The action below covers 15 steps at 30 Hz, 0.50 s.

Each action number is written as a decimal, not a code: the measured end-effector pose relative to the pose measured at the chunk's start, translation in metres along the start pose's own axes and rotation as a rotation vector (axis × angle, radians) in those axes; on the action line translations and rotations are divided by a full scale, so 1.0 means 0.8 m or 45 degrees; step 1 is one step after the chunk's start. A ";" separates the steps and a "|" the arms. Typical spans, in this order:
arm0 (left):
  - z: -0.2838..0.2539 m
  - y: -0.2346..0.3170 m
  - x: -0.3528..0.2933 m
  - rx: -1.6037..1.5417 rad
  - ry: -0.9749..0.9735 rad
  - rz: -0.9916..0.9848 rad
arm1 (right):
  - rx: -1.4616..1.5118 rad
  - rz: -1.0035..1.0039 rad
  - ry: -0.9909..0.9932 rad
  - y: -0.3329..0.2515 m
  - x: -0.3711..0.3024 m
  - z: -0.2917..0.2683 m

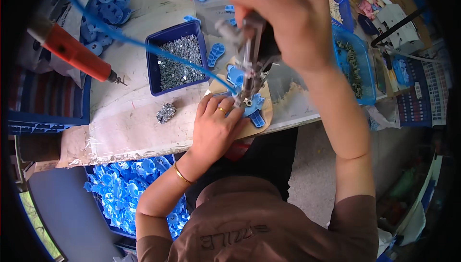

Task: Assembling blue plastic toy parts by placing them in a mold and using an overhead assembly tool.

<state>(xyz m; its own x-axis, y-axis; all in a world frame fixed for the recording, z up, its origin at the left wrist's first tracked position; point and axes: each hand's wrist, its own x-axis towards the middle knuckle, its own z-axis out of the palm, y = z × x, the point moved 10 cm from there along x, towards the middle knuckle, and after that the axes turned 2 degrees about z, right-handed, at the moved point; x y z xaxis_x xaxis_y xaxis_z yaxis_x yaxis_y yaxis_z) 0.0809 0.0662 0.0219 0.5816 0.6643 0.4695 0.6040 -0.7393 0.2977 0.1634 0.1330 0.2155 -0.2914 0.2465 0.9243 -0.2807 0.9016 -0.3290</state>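
Observation:
My right hand (300, 24) is wrapped round the dark grip of a power screwdriver (250, 53) with a metal nose, which points down; a thin blue hose runs to its lower end. The tip meets a blue plastic part (258, 104) on a pale wooden board (268, 112) near the table's front edge. My left hand (213, 124), with a ring and a bracelet, lies beside the tip. Its bent fingers press at the left side of the part, and their ends are partly hidden. Another blue piece (234, 74) shows behind the tool.
A dark blue bin (151, 67) of small metal pieces stands left of the board, with a small metal heap (166, 113) before it. An orange screwdriver (79, 55) hangs at left. A crate of blue parts (120, 192) sits below the table. A blue tub (369, 70) stands right.

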 end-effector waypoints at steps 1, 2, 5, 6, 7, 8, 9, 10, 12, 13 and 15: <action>0.000 -0.003 -0.003 0.013 -0.020 0.000 | 0.238 0.699 0.328 0.038 -0.005 -0.009; 0.002 -0.003 -0.003 0.022 -0.010 0.020 | 0.024 0.744 0.350 0.035 0.014 -0.020; -0.012 0.001 0.001 -0.030 0.015 0.052 | -0.136 0.583 0.204 0.055 0.065 -0.040; -0.030 0.001 0.003 -0.008 0.025 0.067 | -0.139 0.555 0.206 0.058 0.075 -0.044; -0.043 -0.012 0.001 -0.187 -0.019 -0.039 | -0.078 0.683 0.128 0.078 0.075 -0.040; -0.062 -0.023 -0.005 -0.354 -0.065 -0.153 | -0.005 0.806 0.048 0.094 0.075 -0.034; -0.081 -0.031 -0.013 -0.485 -0.089 -0.227 | -0.065 0.807 0.025 0.101 0.069 -0.040; -0.102 -0.039 -0.024 -0.621 -0.114 -0.296 | -0.077 0.798 0.026 0.111 0.060 -0.054; -0.140 -0.061 -0.055 -0.706 -0.250 -0.392 | -0.018 1.002 0.262 0.158 0.011 -0.113; -0.163 -0.074 -0.077 -0.663 -0.314 -0.473 | -0.182 1.072 0.304 0.187 -0.019 -0.139; -0.224 -0.083 -0.132 -0.411 -0.465 -0.712 | -0.465 1.244 0.264 0.246 -0.078 -0.160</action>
<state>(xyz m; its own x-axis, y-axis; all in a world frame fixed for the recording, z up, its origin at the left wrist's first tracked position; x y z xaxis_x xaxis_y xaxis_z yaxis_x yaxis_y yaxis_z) -0.1183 0.0253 0.1014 0.4122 0.9040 -0.1132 0.7057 -0.2382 0.6673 0.2438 0.3405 0.1176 -0.0710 0.9459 0.3166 0.2925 0.3232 -0.9000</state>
